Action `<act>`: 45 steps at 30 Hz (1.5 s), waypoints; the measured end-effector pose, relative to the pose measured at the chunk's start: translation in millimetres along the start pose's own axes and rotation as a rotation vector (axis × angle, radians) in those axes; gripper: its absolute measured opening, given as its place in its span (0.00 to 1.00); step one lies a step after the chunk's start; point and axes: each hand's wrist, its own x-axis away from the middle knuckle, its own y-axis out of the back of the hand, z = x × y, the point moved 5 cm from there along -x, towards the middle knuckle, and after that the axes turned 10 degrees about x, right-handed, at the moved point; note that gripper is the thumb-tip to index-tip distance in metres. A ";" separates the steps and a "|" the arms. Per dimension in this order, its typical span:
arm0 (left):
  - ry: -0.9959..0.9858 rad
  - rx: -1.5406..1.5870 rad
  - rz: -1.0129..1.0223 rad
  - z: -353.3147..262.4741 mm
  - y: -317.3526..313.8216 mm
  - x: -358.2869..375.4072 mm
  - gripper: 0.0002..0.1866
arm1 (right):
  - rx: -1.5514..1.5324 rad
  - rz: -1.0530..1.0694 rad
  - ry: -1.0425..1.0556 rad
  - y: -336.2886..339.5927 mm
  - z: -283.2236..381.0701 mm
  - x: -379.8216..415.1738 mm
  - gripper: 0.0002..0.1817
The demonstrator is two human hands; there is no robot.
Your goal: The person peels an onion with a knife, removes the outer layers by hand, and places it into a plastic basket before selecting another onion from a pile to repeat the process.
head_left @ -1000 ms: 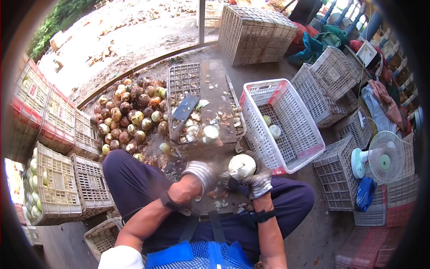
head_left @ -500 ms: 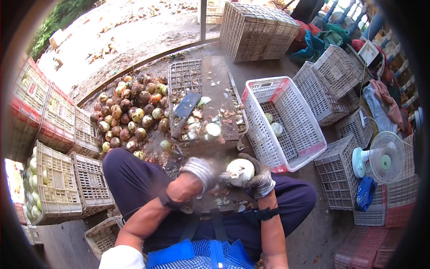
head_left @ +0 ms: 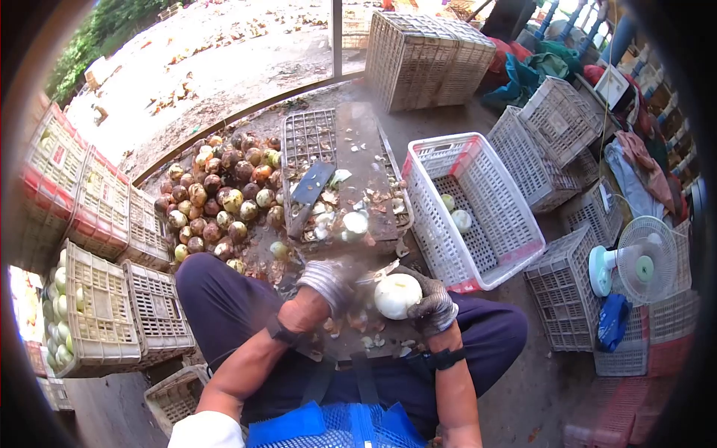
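My right hand [head_left: 432, 302], in a dark-palmed work glove, is wrapped around the side of a peeled white onion [head_left: 397, 296]. A thin pale strip of peel [head_left: 382, 273] stands out at the onion's upper left. Close by on the left, my left hand [head_left: 328, 284], in a grey-white glove, is closed and smeared by motion; what it grips cannot be made out. Both hands are over my lap, in front of a board [head_left: 366, 179] laid on a crate. A cleaver [head_left: 312, 183] lies there among scraps, with a whitish onion piece [head_left: 355, 222] at the near end.
Unpeeled onions [head_left: 224, 190] are heaped on the floor at the left. A white crate [head_left: 478, 209] with a few peeled onions stands at the right. Stacked crates [head_left: 97, 302] line the left side; a fan [head_left: 642, 261] and more crates are at the far right.
The onion in my right hand has turned, showing a smoother white side, and a peel strip now sticks out at its top. My left hand stays beside it, still blurred. The view has shifted slightly.
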 end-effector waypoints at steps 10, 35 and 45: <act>-0.476 0.048 0.119 49.2 -2.5 -28.3 0.09 | -0.111 -0.136 0.152 25.5 -0.3 -1.7 0.44; 0.768 2.113 -0.288 218.5 -179.4 -3.7 0.15 | -0.095 -0.177 0.160 35.5 -1.8 -8.1 0.47; 0.952 1.687 -0.546 192.9 -131.4 -1.2 0.14 | -0.125 -0.145 0.150 26.4 -0.2 -15.3 0.48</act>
